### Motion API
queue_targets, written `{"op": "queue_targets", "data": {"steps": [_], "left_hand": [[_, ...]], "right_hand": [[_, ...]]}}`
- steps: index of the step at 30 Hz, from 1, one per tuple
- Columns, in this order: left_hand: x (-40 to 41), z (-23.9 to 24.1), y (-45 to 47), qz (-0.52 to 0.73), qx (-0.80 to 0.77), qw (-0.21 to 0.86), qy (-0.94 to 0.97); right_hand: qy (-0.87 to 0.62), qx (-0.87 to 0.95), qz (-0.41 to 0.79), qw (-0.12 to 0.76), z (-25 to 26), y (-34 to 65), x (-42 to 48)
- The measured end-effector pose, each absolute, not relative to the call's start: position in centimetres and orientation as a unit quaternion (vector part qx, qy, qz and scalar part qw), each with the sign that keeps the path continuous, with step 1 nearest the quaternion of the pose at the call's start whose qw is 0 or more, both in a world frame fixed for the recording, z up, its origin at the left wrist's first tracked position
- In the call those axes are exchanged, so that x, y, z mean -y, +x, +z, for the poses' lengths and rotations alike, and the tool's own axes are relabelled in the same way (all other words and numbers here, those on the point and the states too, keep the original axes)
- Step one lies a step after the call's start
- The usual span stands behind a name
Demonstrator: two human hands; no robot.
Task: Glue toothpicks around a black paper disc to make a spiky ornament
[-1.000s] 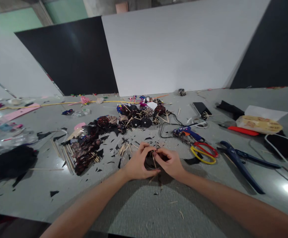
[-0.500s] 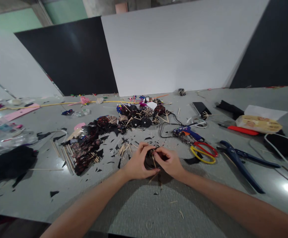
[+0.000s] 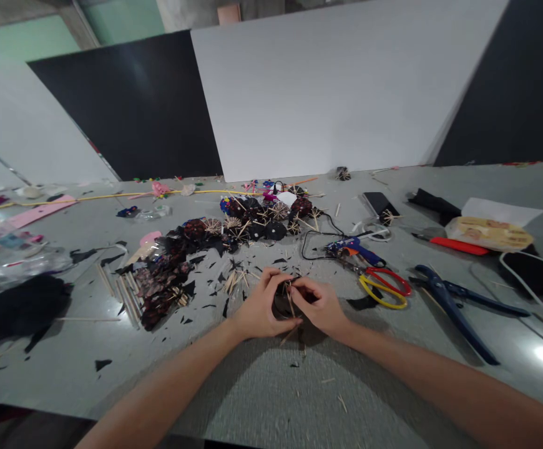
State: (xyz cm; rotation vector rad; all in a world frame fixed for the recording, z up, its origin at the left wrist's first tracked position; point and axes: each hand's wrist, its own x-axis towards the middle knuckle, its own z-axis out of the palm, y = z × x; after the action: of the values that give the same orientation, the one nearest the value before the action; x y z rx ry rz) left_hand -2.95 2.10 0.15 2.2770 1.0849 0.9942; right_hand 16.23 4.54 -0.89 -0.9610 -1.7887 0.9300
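Both my hands meet over the grey table (image 3: pixel 271 399) near its middle. My left hand (image 3: pixel 258 309) and my right hand (image 3: pixel 319 307) are closed together round a small dark round paper piece with thin wooden sticks (image 3: pixel 286 302), most of it hidden between the fingers. One stick pokes out below the hands. Just beyond them lie loose toothpick-like sticks (image 3: pixel 236 280) and black paper scraps (image 3: pixel 206 280).
A heap of dark little paper umbrellas (image 3: pixel 248 221) lies further back. To the right are a blue glue gun (image 3: pixel 353 247), red and yellow scissors (image 3: pixel 384 287), blue pliers (image 3: pixel 454 308), a phone (image 3: pixel 379 204) and a wipes pack (image 3: pixel 489 234). Dark cloth (image 3: pixel 16 308) lies at left.
My fingers have shifted slightly on the dark piece, with the right fingertips now a little higher; the hands stay in the same spot.
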Motion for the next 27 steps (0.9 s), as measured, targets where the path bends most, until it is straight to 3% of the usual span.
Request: {"op": "queue_targets", "data": {"steps": [27], "left_hand": [[-2.15,-0.19,-3.17,0.355,-0.387,0.22,0.822]], "right_hand": [[-0.385,0.719,0.386,0.431,-1.23,16.33,-4.6]]}}
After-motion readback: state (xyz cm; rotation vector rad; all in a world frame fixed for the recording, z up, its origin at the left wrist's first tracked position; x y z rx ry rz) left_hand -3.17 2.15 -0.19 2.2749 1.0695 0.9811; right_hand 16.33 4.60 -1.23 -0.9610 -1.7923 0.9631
